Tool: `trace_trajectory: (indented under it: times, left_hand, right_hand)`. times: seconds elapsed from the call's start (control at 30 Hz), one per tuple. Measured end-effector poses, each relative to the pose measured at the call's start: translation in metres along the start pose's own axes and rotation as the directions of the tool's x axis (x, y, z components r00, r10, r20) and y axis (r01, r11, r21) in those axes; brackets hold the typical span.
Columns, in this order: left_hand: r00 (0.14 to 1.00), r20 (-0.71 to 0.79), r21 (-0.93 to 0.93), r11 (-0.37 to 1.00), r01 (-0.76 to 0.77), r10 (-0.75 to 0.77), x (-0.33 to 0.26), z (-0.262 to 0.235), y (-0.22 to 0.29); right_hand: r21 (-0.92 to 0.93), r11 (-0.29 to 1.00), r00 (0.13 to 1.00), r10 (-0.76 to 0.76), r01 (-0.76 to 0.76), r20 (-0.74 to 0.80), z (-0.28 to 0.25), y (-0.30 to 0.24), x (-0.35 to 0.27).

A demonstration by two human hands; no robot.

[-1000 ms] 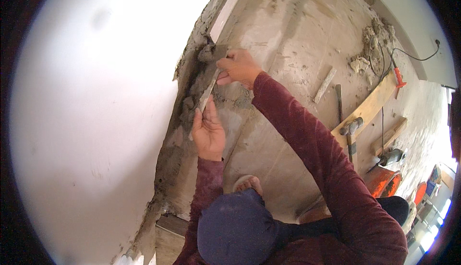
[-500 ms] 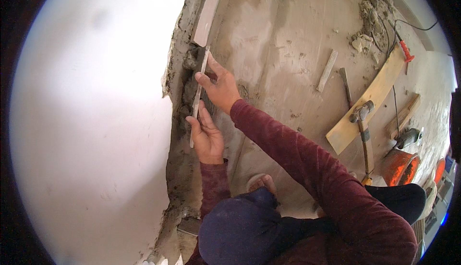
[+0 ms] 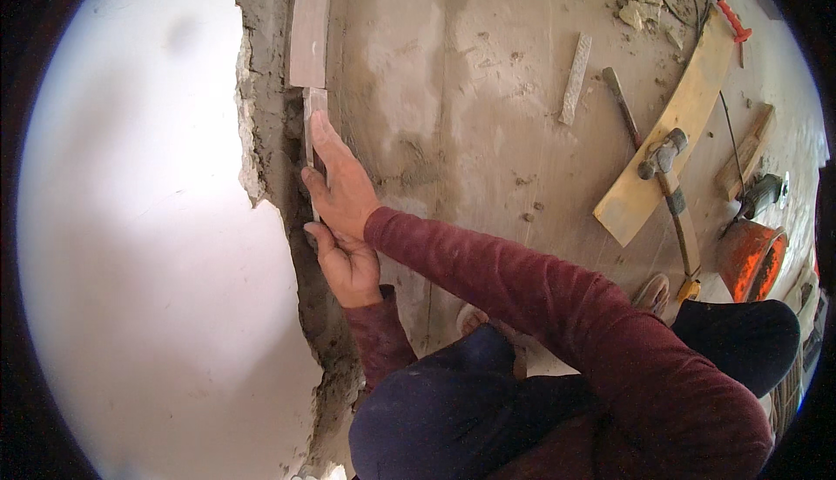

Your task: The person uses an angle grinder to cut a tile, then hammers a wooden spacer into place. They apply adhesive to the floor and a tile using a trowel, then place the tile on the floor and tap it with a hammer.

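Observation:
A narrow strip of tile (image 3: 319, 99) stands along the rough mortar groove (image 3: 283, 123) at the foot of the white wall (image 3: 157, 236). My right hand (image 3: 344, 186) is closed on it, fingers stretched along its face and thumb over the wall-side edge. Just below, my left hand (image 3: 353, 269) holds the lower part, thumb toward the wall; its other fingers are partly hidden behind the right hand. The strip's top end meets, or nearly meets, the lower end of a longer pale tile strip (image 3: 311, 27) set in line along the wall.
To the right, a hammer (image 3: 677, 201) lies across a wooden board (image 3: 625, 217), beside a chisel (image 3: 622, 106). A loose narrow strip (image 3: 576, 80), a red-handled tool (image 3: 734, 20), a power tool (image 3: 763, 194), an orange bucket (image 3: 751, 261) and rubble (image 3: 643, 10) are scattered around.
The held strip has turned from edge-on to show more of its face, its top now at the longer strip's end. My right hand has slid closer to my left. The whole view has shifted.

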State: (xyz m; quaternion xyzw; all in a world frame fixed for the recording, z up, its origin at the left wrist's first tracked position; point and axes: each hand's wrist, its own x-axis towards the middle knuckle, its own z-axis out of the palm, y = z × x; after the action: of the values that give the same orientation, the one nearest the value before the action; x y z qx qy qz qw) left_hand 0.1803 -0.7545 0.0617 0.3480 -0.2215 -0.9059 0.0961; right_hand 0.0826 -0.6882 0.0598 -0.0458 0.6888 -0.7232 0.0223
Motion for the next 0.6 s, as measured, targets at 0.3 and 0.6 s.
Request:
trace_trajectory:
  times: [0.3, 0.6]
  left_hand:
    - [0.997, 0.08, -0.143, 0.99, -0.01, 0.021, 0.0, 0.013, -0.003]
    - [0.97, 0.245, -0.352, 0.932, 0.087, 0.002, 0.004, 0.016, -0.007]
  right_hand:
    - [-0.054, 0.995, 0.996, -0.075, 0.078, 0.057, -0.003, 0.003, 0.006]
    - [-0.052, 0.998, 0.991, -0.04, 0.047, 0.13, -0.006, -0.002, 0.011]
